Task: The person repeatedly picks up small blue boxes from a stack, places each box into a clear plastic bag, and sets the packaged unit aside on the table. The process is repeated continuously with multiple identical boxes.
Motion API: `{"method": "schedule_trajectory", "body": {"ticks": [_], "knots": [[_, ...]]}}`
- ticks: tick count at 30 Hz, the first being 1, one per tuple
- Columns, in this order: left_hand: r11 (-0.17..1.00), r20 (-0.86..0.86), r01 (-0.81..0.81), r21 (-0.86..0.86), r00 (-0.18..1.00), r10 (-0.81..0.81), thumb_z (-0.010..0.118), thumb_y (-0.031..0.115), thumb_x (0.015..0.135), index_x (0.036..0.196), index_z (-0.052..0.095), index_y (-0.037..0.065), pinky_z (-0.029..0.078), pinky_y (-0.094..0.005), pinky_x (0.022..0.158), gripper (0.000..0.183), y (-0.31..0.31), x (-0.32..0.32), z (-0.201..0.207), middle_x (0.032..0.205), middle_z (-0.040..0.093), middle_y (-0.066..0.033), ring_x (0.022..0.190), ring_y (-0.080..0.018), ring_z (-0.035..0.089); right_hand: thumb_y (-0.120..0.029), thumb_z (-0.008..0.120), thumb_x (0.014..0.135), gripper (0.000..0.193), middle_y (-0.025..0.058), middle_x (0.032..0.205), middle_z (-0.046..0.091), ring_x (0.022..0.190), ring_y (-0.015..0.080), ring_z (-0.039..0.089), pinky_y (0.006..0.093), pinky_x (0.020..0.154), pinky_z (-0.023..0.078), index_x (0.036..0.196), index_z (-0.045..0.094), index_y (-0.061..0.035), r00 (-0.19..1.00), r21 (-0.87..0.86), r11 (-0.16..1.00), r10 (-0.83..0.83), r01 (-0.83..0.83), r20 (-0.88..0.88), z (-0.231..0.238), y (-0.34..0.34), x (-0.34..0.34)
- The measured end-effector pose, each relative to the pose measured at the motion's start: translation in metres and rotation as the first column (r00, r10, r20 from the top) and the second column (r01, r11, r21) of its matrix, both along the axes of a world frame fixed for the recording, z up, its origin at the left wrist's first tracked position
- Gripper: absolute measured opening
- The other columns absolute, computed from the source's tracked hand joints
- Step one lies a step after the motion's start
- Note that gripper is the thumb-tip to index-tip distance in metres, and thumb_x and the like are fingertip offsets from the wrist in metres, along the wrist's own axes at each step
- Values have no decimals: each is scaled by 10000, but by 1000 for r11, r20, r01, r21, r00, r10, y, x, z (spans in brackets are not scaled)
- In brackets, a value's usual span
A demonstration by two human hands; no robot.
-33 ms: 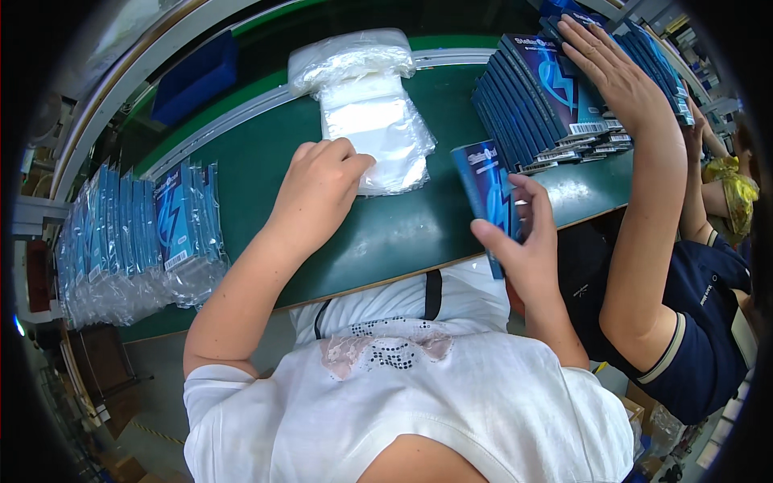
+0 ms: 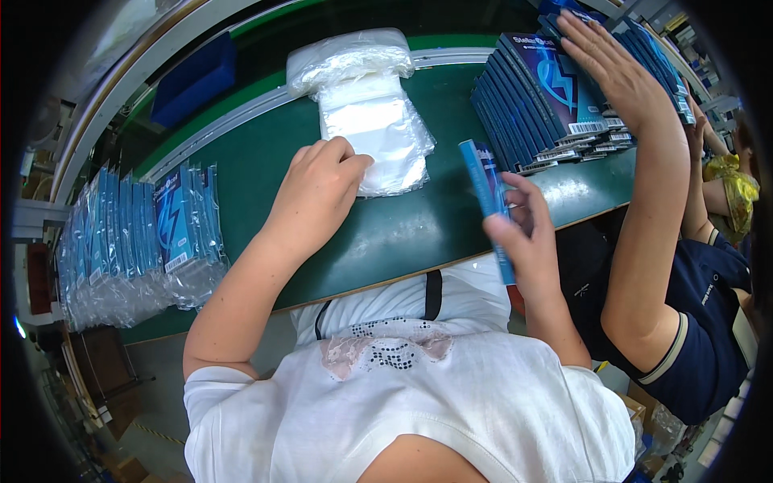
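A green table (image 2: 403, 233) bears a row of bagged blue boxes (image 2: 137, 225) at its left and a leaning block of blue boxes (image 2: 535, 97) at right, with a co-worker's hand (image 2: 628, 84) over it. Between lie clear bags (image 2: 374, 121). The left hand (image 2: 322, 181) curls its fingers at their near-left corner; whether they pinch one, I cannot tell. The right hand (image 2: 527, 233) grips a single box (image 2: 483, 185), tilted, near the table's front edge. The step seems to be readying this box for bagging; next calls for a parted bag mouth, box aligned.
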State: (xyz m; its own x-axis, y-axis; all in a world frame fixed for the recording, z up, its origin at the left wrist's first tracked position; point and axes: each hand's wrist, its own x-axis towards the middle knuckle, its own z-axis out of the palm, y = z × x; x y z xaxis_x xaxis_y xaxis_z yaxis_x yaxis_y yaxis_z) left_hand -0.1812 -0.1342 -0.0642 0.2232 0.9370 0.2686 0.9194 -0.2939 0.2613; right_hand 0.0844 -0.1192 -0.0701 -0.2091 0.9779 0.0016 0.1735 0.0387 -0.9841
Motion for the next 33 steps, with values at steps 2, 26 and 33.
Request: {"method": "schedule_trajectory", "body": {"ticks": [2,26,33], "knots": [[983,17,71,169,997,-75,613,37,792,979,664,77,409,-390,858,198,0,3,4,985,599,-66,952,-253,561,-449,607,866,569,41,882,514,723,108,497,264,600,432,1170,534,26,942,-302,945,18,-125,-334,0,4,1],[999,97,-30,-33,995,34,598,-25,771,1046,643,45,450,-364,794,287,3,-7,10,942,557,-99,874,-272,558,-24,613,820,637,214,1211,545,1041,211,618,306,866,522,1365,306,98,558,-316,650,202,-691,-805,-11,33,-28],[995,221,-41,90,975,20,589,-24,821,992,630,0,462,-325,709,177,4,-10,3,884,534,-111,805,-259,564,-28,635,810,737,208,1259,512,1096,210,586,300,901,496,1420,232,68,493,-315,524,242,-791,-836,-4,32,-41]]}}
